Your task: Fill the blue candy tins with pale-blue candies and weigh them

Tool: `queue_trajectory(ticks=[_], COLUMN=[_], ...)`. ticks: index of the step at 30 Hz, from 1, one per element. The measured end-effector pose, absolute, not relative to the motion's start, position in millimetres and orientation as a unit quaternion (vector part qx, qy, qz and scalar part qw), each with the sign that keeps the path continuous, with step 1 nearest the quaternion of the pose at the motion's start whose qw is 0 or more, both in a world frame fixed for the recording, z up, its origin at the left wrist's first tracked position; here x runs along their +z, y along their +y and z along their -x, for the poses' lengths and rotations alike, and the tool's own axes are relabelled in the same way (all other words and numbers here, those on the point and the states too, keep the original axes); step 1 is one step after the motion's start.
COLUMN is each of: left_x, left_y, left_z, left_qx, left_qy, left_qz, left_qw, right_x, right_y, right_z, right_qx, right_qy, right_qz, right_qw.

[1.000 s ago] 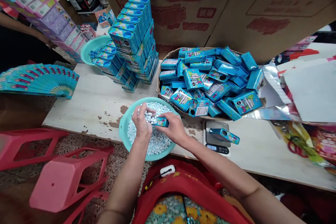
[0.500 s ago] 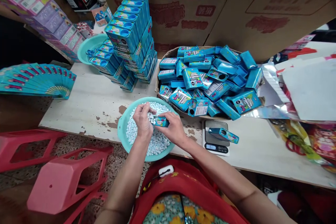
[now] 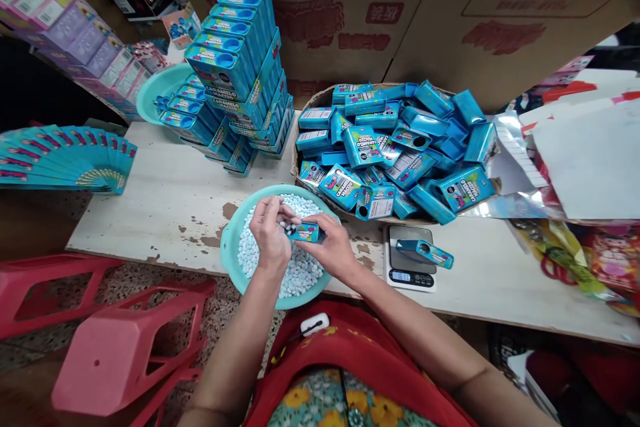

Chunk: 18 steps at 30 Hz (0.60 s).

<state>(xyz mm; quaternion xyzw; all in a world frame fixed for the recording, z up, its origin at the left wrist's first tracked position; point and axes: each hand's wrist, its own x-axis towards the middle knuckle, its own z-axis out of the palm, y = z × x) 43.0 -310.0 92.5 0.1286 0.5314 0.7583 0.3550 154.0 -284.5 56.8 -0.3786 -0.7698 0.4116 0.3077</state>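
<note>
A teal bowl (image 3: 231, 247) full of small pale blue and white candies (image 3: 300, 273) sits at the table's near edge. Over it, my right hand (image 3: 333, 250) grips a small blue tin box (image 3: 305, 233) lying on its side. My left hand (image 3: 270, 230) is pinched at the box's left end, its fingers closed on candies I can barely make out. Right of the bowl, another blue tin box (image 3: 426, 253) lies on a small digital scale (image 3: 410, 270).
A basket (image 3: 296, 170) piled with several loose blue boxes stands behind the bowl. A tall stack of blue boxes (image 3: 240, 73) rises at back left beside a second teal bowl (image 3: 155, 90). Fanned blue cards (image 3: 65, 160) lie left; pink stools (image 3: 120, 347) below; foil bags (image 3: 565, 240) right.
Both hands have stayed over the bowl with the box. My left hand's fingers have drawn together at the box's end. The view has shifted slightly.
</note>
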Motion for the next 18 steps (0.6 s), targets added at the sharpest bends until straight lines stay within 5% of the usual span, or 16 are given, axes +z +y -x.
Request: queue_trajectory(ticks=[8, 13, 18], left_x=[62.0, -14.1, -30.3], left_y=[-309.8, -291.9, -296.8], left_z=[-10.3, 13.3, -8.2], left_qx=[0.753, 0.456, 0.212], left_qy=[0.565, 0.752, 0.786], left_qz=[-0.155, -0.434, -0.561], left_qw=[0.3, 0.196, 0.148], right_x=[63.0, 67.2, 71.4], right_y=[-280.7, -283.7, -287.1], right_z=[-168.5, -189.4, -198.6], right_qx=[0.478, 0.48, 0.476], right_qy=[-0.722, -0.707, -0.702], right_qz=[0.365, 0.397, 0.409], right_qw=[0.341, 0.335, 0.336])
